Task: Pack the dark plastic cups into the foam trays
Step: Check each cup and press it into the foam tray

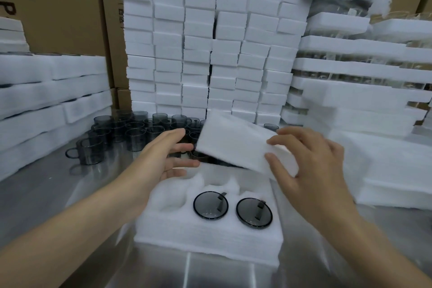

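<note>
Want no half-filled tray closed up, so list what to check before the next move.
1. Every pocket filled: not ok. The foam tray holds the middle cup and the right cup; the left pocket is empty.
2. Seated cups level: ok.
3. Loose cups at hand: ok, they stand on the table beyond the left hand.
4. Left hand free: ok, fingers straight, holding nothing.
5. Right hand free: not ok, it holds the foam piece, tilted over the tray's far end.
6. Foam piece touching the tray: cannot tell.
</note>
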